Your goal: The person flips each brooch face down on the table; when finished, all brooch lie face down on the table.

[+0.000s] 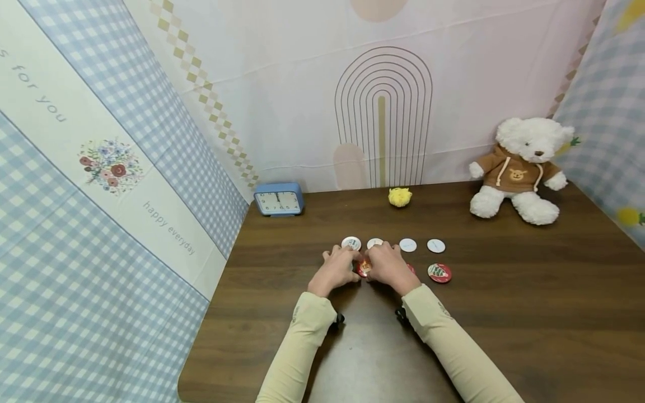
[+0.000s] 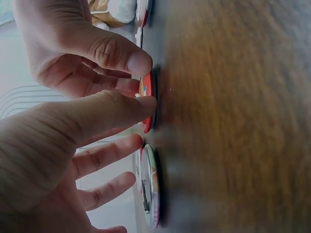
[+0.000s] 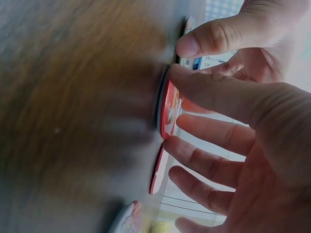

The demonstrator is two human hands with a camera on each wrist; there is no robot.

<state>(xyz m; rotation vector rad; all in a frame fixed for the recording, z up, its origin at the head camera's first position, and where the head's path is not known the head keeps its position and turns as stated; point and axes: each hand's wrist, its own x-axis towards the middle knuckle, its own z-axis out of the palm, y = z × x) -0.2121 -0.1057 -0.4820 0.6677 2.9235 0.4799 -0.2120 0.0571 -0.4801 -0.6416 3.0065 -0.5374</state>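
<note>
A red round badge (image 1: 364, 268) lies between my two hands, low over the table. My left hand (image 1: 336, 268) has its thumb at the badge's near edge, pinching it against fingers largely hidden behind. My right hand (image 1: 390, 265) pinches the same badge at its other side, the thumb (image 3: 182, 75) on the rim and the other fingers spread loosely. Beside my left fingers, in the left wrist view, another badge (image 2: 150, 189) shows a pin-like part. A second red badge (image 1: 411, 268) is partly covered by my right hand. Further right lies a red badge with a green tree (image 1: 440, 273).
Behind the hands runs a row of whitish badges, among them one at left (image 1: 351, 243) and one at right (image 1: 436, 245). Along the back stand a blue clock (image 1: 279, 199), a yellow fluffy ball (image 1: 400, 197) and a white teddy bear (image 1: 519, 173) on the wooden table (image 1: 504, 324).
</note>
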